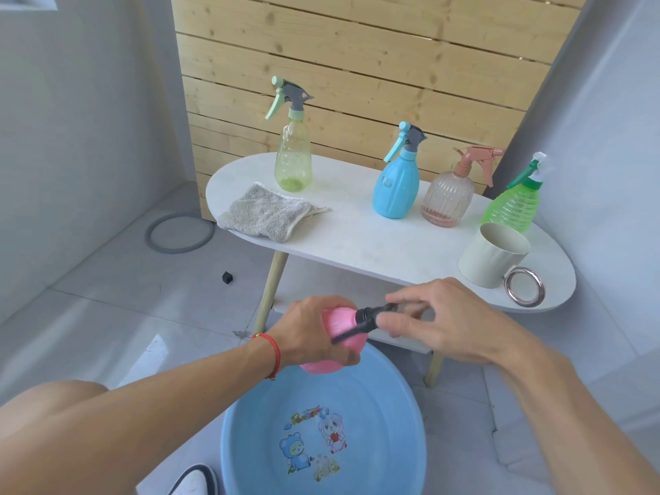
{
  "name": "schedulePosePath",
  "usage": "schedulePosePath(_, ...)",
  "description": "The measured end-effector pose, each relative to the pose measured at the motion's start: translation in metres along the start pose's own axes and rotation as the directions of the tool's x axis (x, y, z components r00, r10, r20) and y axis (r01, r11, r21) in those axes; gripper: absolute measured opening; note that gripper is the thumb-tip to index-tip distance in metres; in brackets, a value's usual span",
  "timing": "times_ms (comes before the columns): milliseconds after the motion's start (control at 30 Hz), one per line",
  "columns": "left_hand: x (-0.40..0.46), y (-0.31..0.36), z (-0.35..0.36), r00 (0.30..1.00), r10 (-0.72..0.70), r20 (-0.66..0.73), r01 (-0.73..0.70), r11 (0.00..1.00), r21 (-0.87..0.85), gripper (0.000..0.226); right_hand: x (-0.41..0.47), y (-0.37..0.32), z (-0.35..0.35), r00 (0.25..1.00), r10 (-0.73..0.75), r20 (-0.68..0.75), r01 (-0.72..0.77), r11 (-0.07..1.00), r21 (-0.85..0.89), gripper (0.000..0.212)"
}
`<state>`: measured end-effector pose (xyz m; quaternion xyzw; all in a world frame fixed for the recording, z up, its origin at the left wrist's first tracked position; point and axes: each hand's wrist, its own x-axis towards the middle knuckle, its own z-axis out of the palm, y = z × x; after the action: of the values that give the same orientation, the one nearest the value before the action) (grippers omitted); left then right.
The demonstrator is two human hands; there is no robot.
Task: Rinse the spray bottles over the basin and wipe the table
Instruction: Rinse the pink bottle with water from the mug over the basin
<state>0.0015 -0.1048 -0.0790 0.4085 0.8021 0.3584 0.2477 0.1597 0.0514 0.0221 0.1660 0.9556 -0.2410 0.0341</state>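
Pink bottle (330, 346): held tilted over the far rim of the basin (400, 416), which sits on the floor below the table (357, 241). Left hand (307, 334) wraps the round body, fingers curled about it, wrist bent inward; forearm reaches in from lower left. Right hand (443, 319) pinches the black spray head (368, 317) between thumb and forefingers, remaining fingers loosely curled, forearm entering from lower right. Step in hand, by judgement: unscrewing or re-seating the head. Best done with the body gripped firm and still, the right hand turning the collar rather than the trigger, neck kept above the basin so drips fall inside. Basin: blue, cartoon print on the floor of it; water level not discernible. Table stock: four more spray bottles upright, yellow-green (293, 155), blue (396, 184), clear pink (446, 198), green (510, 205); grey cloth (264, 216) at the left edge; cream cup (489, 259) with metal ring handle at right.
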Motion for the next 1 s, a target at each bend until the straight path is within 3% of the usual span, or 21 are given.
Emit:
schedulePosePath(67, -0.002, 0.001, 0.002, 1.0, 0.025, 0.006, -0.025, 1.0, 0.0, 0.051, 0.004, -0.005, 0.006, 0.996, 0.049, -0.072, -0.049, 0.999, -0.007, 0.073)
schedulePosePath(133, -0.004, 0.004, 0.003, 0.998, 0.064, 0.014, -0.064, 0.998, -0.012, 0.057, 0.011, -0.01, 0.016, 0.969, 0.187, -0.161, -0.164, 0.976, 0.145, 0.076)
schedulePosePath(200, -0.005, 0.004, 0.005, 0.996, 0.087, 0.02, -0.086, 0.995, -0.049, 0.061, 0.017, -0.004, 0.018, 0.905, 0.364, -0.22, -0.272, 0.892, 0.36, 0.057)
schedulePosePath(267, -0.005, 0.003, 0.004, 0.997, 0.077, 0.015, -0.075, 0.992, -0.104, 0.059, 0.018, 0.006, 0.015, 0.875, 0.399, -0.273, -0.285, 0.882, 0.376, 0.031)
schedulePosePath(333, -0.003, 0.002, 0.002, 0.999, 0.054, 0.0, -0.054, 0.987, -0.153, 0.055, 0.013, 0.011, 0.014, 0.905, 0.27, -0.33, -0.203, 0.953, 0.226, 0.019)
schedulePosePath(400, 0.0, 0.001, -0.001, 0.999, 0.036, -0.012, -0.037, 0.982, -0.184, 0.055, 0.008, 0.012, 0.014, 0.921, 0.051, -0.387, -0.02, 0.996, 0.084, 0.01)
schedulePosePath(433, 0.001, 0.001, -0.003, 1.0, 0.025, -0.014, -0.027, 0.98, -0.196, 0.055, 0.006, 0.01, 0.016, 0.924, 0.003, -0.381, 0.025, 0.997, 0.068, 0.027)
schedulePosePath(467, 0.003, 0.001, -0.004, 1.0, 0.019, -0.013, -0.021, 0.979, -0.202, 0.057, 0.004, 0.009, 0.017, 0.933, -0.015, -0.361, 0.056, 0.993, 0.106, 0.034)
schedulePosePath(533, 0.006, 0.001, -0.006, 1.0, 0.016, -0.012, -0.018, 0.981, -0.192, 0.059, 0.001, 0.004, 0.019, 0.966, -0.056, -0.254, 0.124, 0.958, 0.258, 0.02)
schedulePosePath(633, 0.006, 0.001, -0.005, 1.0, 0.028, 0.006, -0.027, 0.988, -0.151, 0.048, -0.002, -0.003, 0.02, 0.988, -0.142, -0.06, 0.153, 0.886, 0.438, 0.041)
schedulePosePath(667, 0.005, 0.001, -0.004, 0.999, 0.033, 0.017, -0.03, 0.988, -0.148, 0.045, -0.002, -0.005, 0.021, 0.987, -0.152, -0.054, 0.16, 0.895, 0.417, 0.04)
schedulePosePath(733, 0.002, 0.002, -0.001, 0.998, 0.056, 0.033, -0.051, 0.989, -0.137, 0.044, 0.001, -0.005, 0.02, 0.974, -0.094, -0.207, 0.13, 0.977, 0.167, 0.013)
schedulePosePath(800, -0.002, 0.004, 0.001, 0.997, 0.069, 0.036, -0.065, 0.991, -0.118, 0.049, 0.006, -0.006, 0.016, 0.94, -0.066, -0.334, 0.006, 0.984, -0.176, 0.041)
schedulePosePath(833, -0.003, 0.005, 0.001, 0.997, 0.074, 0.036, -0.069, 0.992, -0.109, 0.049, 0.009, -0.007, 0.017, 0.931, -0.048, -0.363, -0.031, 0.978, -0.208, 0.05)
schedulePosePath(933, -0.003, 0.007, 0.0, 0.995, 0.094, 0.041, -0.089, 0.99, -0.109, 0.048, 0.015, -0.006, 0.019, 0.923, -0.002, -0.385, -0.033, 0.996, -0.086, 0.053)
schedulePosePath(1000, -0.002, 0.008, -0.001, 0.994, 0.106, 0.033, -0.101, 0.988, -0.119, 0.049, 0.018, -0.004, 0.024, 0.915, -0.022, -0.404, -0.031, 0.992, -0.124, 0.057)
